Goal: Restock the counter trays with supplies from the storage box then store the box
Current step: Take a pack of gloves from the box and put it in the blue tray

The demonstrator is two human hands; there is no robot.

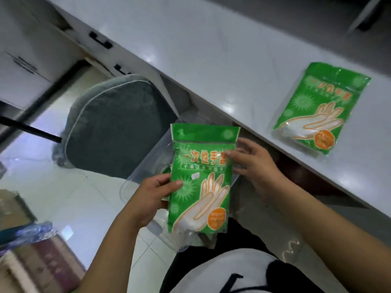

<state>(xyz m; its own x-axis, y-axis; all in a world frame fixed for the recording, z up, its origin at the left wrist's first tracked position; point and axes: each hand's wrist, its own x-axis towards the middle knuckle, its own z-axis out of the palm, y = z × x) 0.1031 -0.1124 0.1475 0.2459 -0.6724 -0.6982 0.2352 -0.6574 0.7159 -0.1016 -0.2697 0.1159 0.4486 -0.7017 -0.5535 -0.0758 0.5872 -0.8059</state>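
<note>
Both hands grip one green pack (201,178): left hand (155,197) pinching its edge, right hand (251,163) likewise; I see another pack (319,106) on the desk (211,49) at two o'clock.

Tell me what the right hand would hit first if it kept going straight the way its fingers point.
The right hand points left across the picture, and its fingers already touch the held green glove packet. The packet comes first. Beyond it lie the clear storage box and the chair cushion, though depth is unclear.

Glove packet (202,176) above storage box (148,166), another (319,108) on counter (211,49)
</note>
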